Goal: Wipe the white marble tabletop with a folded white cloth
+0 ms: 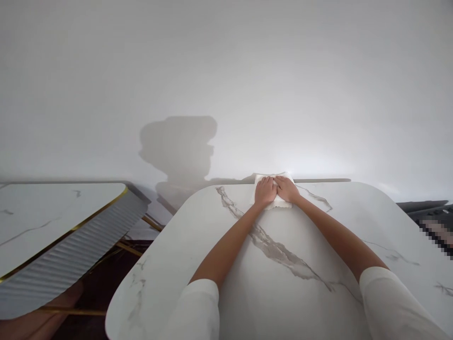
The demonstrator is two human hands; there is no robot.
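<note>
Head view, one white cloth [279, 204]: spread under both hands at the far edge of the table, its upper border reaching past that edge toward the wall; whether fabric or paper, cannot be told.

Left hand [266, 191]: laid palm down on the cloth, fingers extended forward and close together, pressing rather than grasping.

Right hand [285, 189]: likewise flat on the cloth, fingers outstretched and angled inward, meeting the left hand; nothing gripped.

Two white sleeves [392, 300], short, forearms bare below them.

Table [304, 226]: white top with rounded corners and grey-brown marbled veining, one broad vein running diagonally beneath the left forearm.

Second table [56, 217], at left: similar veined top, gold trim [101, 206], grey ribbed side [78, 255].

Wall [247, 71]: plain, pale, behind both tables; bears a head-shaped shadow [180, 146].

Dark object [437, 212], far right: partly pixelated, identity unclear.
</note>
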